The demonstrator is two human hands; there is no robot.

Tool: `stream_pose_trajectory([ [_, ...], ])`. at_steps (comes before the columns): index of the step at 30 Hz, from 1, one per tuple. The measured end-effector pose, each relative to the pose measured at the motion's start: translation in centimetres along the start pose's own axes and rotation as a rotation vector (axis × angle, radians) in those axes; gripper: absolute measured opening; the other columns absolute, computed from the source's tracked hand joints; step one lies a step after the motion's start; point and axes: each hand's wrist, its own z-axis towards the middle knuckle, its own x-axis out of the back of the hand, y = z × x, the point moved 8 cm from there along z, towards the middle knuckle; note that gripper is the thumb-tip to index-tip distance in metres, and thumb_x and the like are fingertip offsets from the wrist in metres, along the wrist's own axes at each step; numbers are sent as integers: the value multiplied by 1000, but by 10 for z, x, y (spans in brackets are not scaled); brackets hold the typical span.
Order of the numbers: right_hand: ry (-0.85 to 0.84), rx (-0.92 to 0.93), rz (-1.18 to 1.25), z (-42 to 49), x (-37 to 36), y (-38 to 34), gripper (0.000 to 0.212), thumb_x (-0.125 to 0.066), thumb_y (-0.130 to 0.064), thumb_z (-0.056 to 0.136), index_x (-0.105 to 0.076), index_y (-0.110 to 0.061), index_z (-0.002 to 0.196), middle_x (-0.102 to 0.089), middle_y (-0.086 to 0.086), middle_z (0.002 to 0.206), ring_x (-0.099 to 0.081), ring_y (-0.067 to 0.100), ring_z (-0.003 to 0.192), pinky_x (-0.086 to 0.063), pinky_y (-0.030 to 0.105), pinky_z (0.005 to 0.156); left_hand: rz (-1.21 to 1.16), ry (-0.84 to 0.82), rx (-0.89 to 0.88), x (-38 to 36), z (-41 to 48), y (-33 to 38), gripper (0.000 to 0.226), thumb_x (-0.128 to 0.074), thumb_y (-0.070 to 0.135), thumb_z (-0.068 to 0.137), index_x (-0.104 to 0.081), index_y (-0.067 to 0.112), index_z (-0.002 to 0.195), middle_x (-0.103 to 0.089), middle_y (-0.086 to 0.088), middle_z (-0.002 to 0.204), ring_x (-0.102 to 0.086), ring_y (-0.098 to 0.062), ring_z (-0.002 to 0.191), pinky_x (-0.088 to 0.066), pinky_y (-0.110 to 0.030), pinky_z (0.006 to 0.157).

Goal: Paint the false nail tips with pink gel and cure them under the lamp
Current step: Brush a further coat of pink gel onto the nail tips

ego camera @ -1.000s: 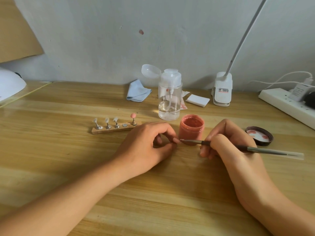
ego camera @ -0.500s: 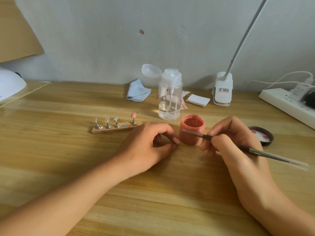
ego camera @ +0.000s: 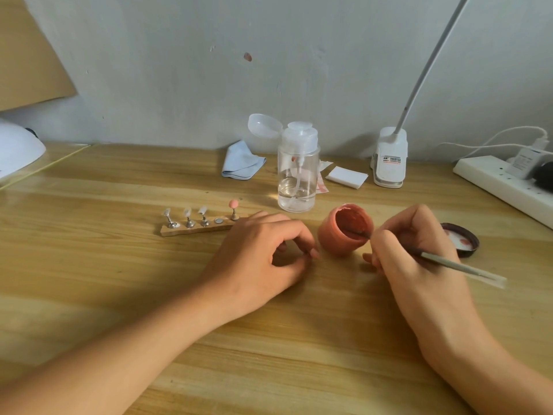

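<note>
My left hand (ego camera: 263,259) rests on the desk with thumb and forefinger pinched on a small pinkish nail tip (ego camera: 314,253), mostly hidden. My right hand (ego camera: 413,253) holds a thin brush (ego camera: 460,266) whose tip dips into the open pink gel jar (ego camera: 338,235). The jar is tilted toward that hand. Behind my left hand lies a wooden holder strip (ego camera: 197,229). It carries three clear tips (ego camera: 187,211) on stands, one bare magnet and one pink-painted tip (ego camera: 233,203). Part of the white curing lamp (ego camera: 18,148) shows at the far left.
A clear pump bottle (ego camera: 297,175) stands behind the jar. The jar's lid (ego camera: 460,239) lies to the right. A blue cloth (ego camera: 242,161), white wipes (ego camera: 347,176) and a clip desk lamp (ego camera: 390,158) sit by the wall. A power strip (ego camera: 502,187) is at right.
The brush left the tip pinched in my left hand and moved right into the jar. The jar went from upright to tilted. My left hand stayed put.
</note>
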Motion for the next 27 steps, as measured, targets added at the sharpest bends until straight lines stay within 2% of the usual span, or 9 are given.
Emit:
stream_pose_trajectory([
  [4,-16,-11,-22,2,1,6,11,-64,-15,80,-54,-14,76,-59,11,66,-57,32,72,-42,25,54,3,2,-12,0,0,1,15,-77,14,79,-72,28,83,-59,21,76,-52,-10,78,-44,-26,75],
  [7,-24,-26,-7,3,0,7,6,-60,-16,77,-55,-14,78,-61,8,68,-59,28,73,-43,26,55,-13,-13,-3,-1,0,0,15,-76,14,80,-73,27,85,-62,20,77,-53,-11,78,-43,-23,74],
  [9,-10,-10,6,3,1,7,8,-62,-13,82,-55,-12,79,-59,10,66,-57,31,71,-42,24,55,-43,-29,21,-2,0,-3,17,-76,12,80,-73,28,85,-66,20,80,-54,-10,79,-44,-22,75],
  [13,3,-2,58,1,3,5,11,-54,-23,77,-53,-12,82,-58,15,68,-53,34,70,-43,29,58,-136,-64,86,-6,0,-12,18,-75,13,83,-73,31,86,-69,22,86,-55,-9,78,-43,-19,74],
  [17,-87,-3,183,0,-3,-1,14,-49,-16,79,-49,-7,88,-67,10,69,-59,22,64,-51,32,66,-220,-93,124,-10,1,-18,18,-75,16,85,-72,33,85,-71,22,88,-56,-4,72,-49,-25,73],
  [21,-158,10,258,-3,-8,-9,8,-47,-8,73,-49,-1,76,-63,15,58,-57,21,56,-49,27,56,-214,-84,106,-10,1,-19,21,-76,15,84,-70,35,83,-70,22,86,-56,-4,69,-48,-22,69],
  [23,-163,-20,257,-5,-9,-6,13,-48,-9,72,-47,3,71,-61,13,54,-55,18,52,-47,23,52,-199,-82,92,-10,1,-18,21,-76,14,84,-70,35,84,-69,24,86,-56,-5,71,-46,-20,69],
  [27,-176,-102,248,-4,-12,0,13,-51,-13,71,-49,-1,67,-62,12,54,-55,16,51,-46,19,51,-158,-77,82,-8,1,-16,18,-76,16,84,-70,34,85,-66,28,84,-56,-8,77,-46,-21,71],
])
